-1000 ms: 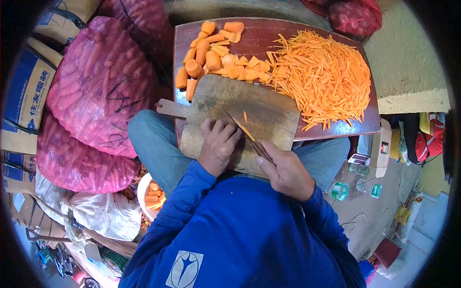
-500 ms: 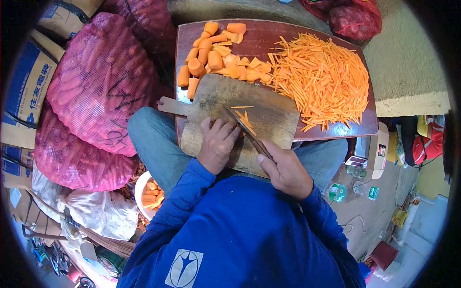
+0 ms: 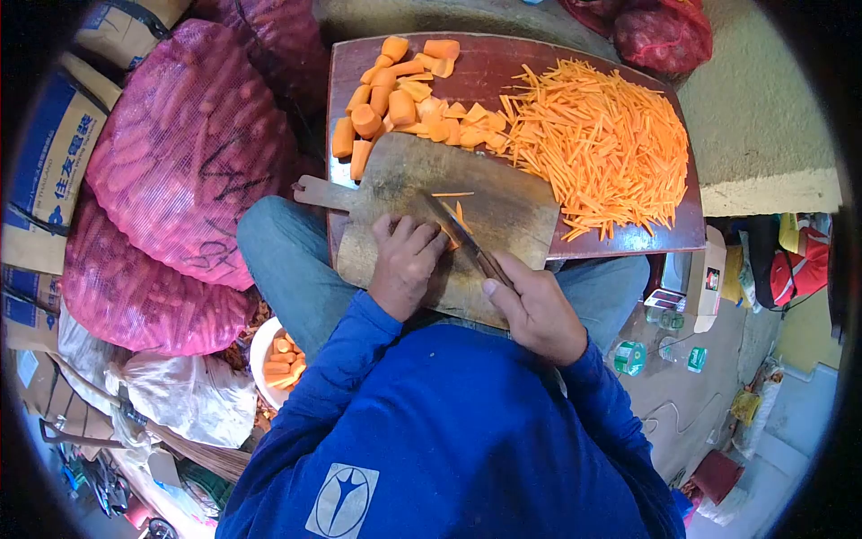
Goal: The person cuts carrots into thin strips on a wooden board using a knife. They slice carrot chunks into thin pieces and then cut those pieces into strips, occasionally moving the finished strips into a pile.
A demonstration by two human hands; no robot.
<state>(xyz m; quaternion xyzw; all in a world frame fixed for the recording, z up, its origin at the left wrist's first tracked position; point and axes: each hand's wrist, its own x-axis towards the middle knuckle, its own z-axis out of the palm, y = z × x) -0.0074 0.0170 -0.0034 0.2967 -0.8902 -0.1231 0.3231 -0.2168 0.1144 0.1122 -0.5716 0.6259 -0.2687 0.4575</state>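
Note:
My right hand (image 3: 543, 314) is wrapped round the handle of a kitchen knife (image 3: 464, 235), whose dark blade slants up and left over the wooden cutting board (image 3: 386, 166). Beside the blade, my left hand (image 3: 406, 265) presses down on the board with its fingers curled. A bit of orange carrot (image 3: 452, 243) shows at those fingertips, mostly hidden by them and the knife. Thin carrot strips (image 3: 460, 214) lie on the board just past the blade. Beyond the board are a large heap of carrot sticks (image 3: 606, 148) and several carrot chunks and slices (image 3: 401, 108).
The board rests on a dark red table (image 3: 485, 56), partly over my lap. Pink mesh sacks (image 3: 189, 153) full of carrots stand at the left. A white bucket (image 3: 260, 346) of carrot pieces is by my left knee. Plastic bottles (image 3: 630, 357) lie on the floor at right.
The knife and my right hand have shifted slightly to the right, away from my left fingertips. A carrot strip by the blade has moved a little. My left hand stays nearly in place.

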